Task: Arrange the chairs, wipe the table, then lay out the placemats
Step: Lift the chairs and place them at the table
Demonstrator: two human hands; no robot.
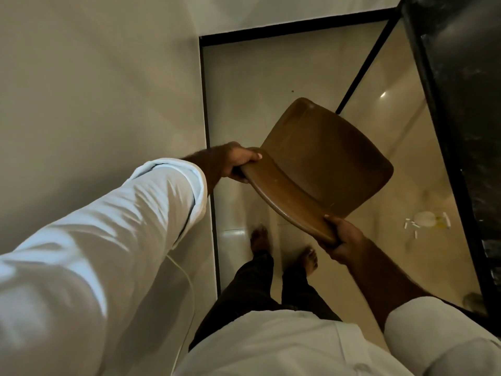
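Above the pale tiled floor (284, 77), a brown moulded chair (325, 164) is held clear of the ground, tilted, with its seat facing up toward the camera; its legs are hidden below the seat. The left hand (233, 161) is closed around the left end of the chair's back edge, thumb on top. The right hand (343, 237) is clamped on the near right end of that same edge, fingers wrapped under it. Both arms wear white sleeves (113, 240), the right one rolled up past the forearm. Below the chair, the person's bare feet (260, 238) stand on the tiles, in dark trousers (252, 291). A light wall (95, 77) runs along the left, close beside the left arm. On the right, a dark table edge (461, 104) runs from far to near, with a thin black table leg (363, 66) slanting down to the floor just beyond the chair. Small white scraps (425, 221) lie on the floor under the table, well right of the feet.
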